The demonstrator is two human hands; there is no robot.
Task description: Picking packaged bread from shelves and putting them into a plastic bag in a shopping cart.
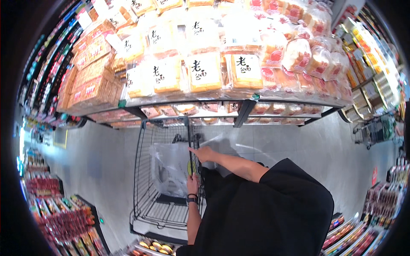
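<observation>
A black wire shopping cart [145,213] stands in front of me, below a bread shelf. A large clear plastic bag [168,168] hangs open inside it, against the cart's right side. My left hand [192,184], with a dark band on the wrist, grips the bag's right edge at the cart's rim. Something small and yellow-green [189,168] shows just above its fingers; I cannot tell what it is. My right hand [204,153] reaches forward over the rim and pinches the bag's upper edge. Dark shapes show through the bag's lower part.
Shelves of wrapped bread loaves [205,70] and buns [299,55] fill the top of the view. Packaged goods line racks at the lower left [64,213] and lower right [363,234]. Another cart [376,130] stands at the far right on the grey floor.
</observation>
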